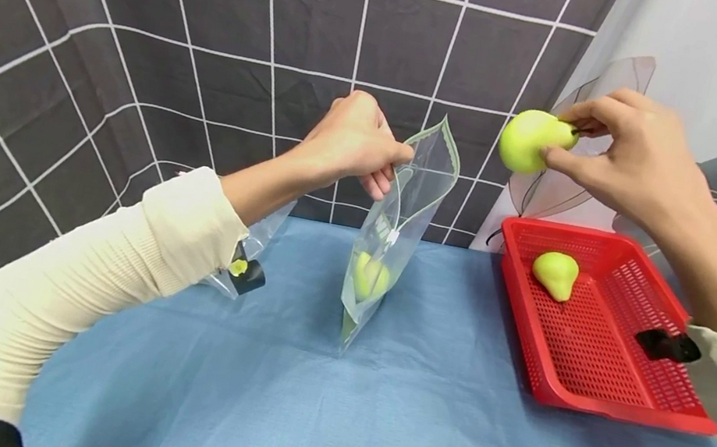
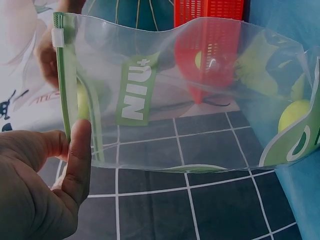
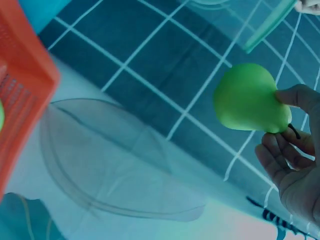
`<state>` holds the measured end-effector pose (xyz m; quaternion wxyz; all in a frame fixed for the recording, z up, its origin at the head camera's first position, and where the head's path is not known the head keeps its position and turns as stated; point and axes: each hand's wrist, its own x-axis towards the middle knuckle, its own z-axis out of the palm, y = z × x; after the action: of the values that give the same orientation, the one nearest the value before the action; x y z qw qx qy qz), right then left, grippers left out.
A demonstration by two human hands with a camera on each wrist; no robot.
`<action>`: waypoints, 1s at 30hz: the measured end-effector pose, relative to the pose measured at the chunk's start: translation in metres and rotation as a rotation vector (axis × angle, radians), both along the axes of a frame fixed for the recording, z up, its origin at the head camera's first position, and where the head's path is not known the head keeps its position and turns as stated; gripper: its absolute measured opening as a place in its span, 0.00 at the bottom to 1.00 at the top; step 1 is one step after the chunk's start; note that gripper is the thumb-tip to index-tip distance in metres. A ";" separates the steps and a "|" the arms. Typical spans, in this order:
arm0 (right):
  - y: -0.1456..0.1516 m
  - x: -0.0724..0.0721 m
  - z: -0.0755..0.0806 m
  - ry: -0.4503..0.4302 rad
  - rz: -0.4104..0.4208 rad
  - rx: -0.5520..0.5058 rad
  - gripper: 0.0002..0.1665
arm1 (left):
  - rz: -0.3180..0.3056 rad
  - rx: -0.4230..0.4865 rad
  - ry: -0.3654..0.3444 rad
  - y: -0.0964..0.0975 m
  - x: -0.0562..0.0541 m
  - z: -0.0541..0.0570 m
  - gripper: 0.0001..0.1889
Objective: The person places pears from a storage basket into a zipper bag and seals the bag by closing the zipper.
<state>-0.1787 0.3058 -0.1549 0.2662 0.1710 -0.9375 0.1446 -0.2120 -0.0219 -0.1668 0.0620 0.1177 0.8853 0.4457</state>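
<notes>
My left hand (image 1: 362, 137) pinches the top edge of a clear zip bag (image 1: 412, 209) with green trim, holding it upright with its mouth spread open. Inside, low down, lies one yellow-green pear (image 1: 370, 278). In the left wrist view the thumb and fingers grip the bag (image 2: 165, 90) beside its green zip strip. To the right of the bag and higher up, my right hand (image 1: 641, 152) holds another pear (image 1: 534, 141) by its stem end. The right wrist view has this pear (image 3: 250, 97) between thumb and fingertips, its dark stem showing.
A red plastic basket (image 1: 598, 406) stands on the blue cloth (image 1: 297, 419) at the right, with a pear (image 1: 555, 274) in it. Another clear bag (image 1: 268, 228) lies behind my left forearm, by a black item (image 1: 249, 280). Behind the table hangs a dark gridded curtain (image 1: 314, 18).
</notes>
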 end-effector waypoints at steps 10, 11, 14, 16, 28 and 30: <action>-0.038 0.008 0.018 0.160 0.128 -0.064 0.23 | -0.011 -0.012 0.014 -0.001 0.003 0.001 0.12; -0.041 0.009 0.019 0.182 0.145 -0.074 0.23 | -0.009 -0.015 0.012 -0.001 0.003 0.002 0.12; -0.050 0.011 0.022 0.233 0.180 -0.111 0.23 | -0.005 -0.019 0.011 -0.002 0.003 0.002 0.11; -0.055 0.014 0.023 0.252 0.195 -0.118 0.23 | -0.005 -0.019 0.009 -0.002 0.004 0.003 0.11; -0.074 0.022 0.015 0.153 0.248 -0.067 0.23 | -0.012 -0.010 0.006 0.000 0.003 0.004 0.12; -0.075 0.021 0.012 0.135 0.252 -0.059 0.22 | -0.012 -0.010 0.010 -0.001 0.003 0.003 0.12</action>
<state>-0.1579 0.2311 -0.1434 0.3134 0.2890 -0.8839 0.1923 -0.2087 -0.0225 -0.1634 0.0608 0.1249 0.8870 0.4404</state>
